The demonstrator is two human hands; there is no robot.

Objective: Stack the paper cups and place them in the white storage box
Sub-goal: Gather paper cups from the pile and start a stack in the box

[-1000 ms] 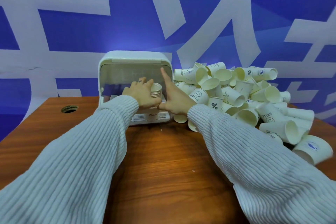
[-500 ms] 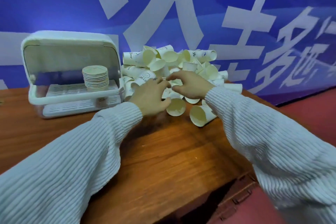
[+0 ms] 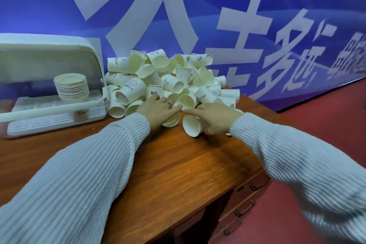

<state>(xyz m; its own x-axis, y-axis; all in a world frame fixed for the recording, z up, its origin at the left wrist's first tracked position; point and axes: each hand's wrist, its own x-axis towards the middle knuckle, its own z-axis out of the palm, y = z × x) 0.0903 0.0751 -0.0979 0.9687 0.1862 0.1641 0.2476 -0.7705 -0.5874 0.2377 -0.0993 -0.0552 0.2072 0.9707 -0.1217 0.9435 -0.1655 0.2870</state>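
Head view, w/ both hands at the near edge of the loose cup pile, which lies heaped on the wooden desk just right of the white storage box. One finished stack stands upright on the box's slotted tray, lid raised, presumably so further stacks can go in beside it. Left hand rests palm-down on cups at the pile's foot, fingers spread; whether it grips one cannot be told. Right hand lies against a tipped cup, mouth toward the camera, forefinger pointing left; not closed round it. Judged step: gathering cups for the next stack, approx. most of the pile remaining.
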